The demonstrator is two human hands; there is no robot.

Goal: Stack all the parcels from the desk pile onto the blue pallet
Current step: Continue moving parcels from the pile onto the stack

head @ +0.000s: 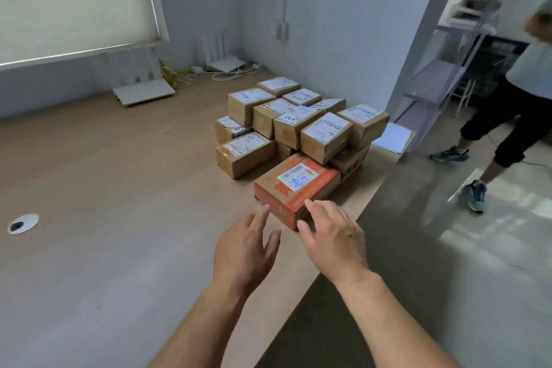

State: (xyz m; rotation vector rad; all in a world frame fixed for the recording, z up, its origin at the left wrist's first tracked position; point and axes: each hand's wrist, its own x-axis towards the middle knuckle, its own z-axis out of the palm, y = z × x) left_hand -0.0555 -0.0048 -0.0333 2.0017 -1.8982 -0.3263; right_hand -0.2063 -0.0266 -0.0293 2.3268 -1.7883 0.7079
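A pile of several brown cardboard parcels (301, 119) with white labels stands on the wooden desk (119, 203), near its right edge. Nearest to me lies an orange-printed parcel (298, 185) with a white label. My left hand (248, 248) hovers just before its near left corner, fingers straight, index tip at the box edge. My right hand (331, 236) reaches to its near right corner, fingers spread, fingertips touching the box side. Neither hand holds anything. No blue pallet is in view.
The desk's right edge runs diagonally just right of the pile. A person in dark trousers (501, 134) walks on the shiny floor at the right. A metal shelf unit (448, 69) stands behind. A round cable grommet (23, 222) sits at the desk's left.
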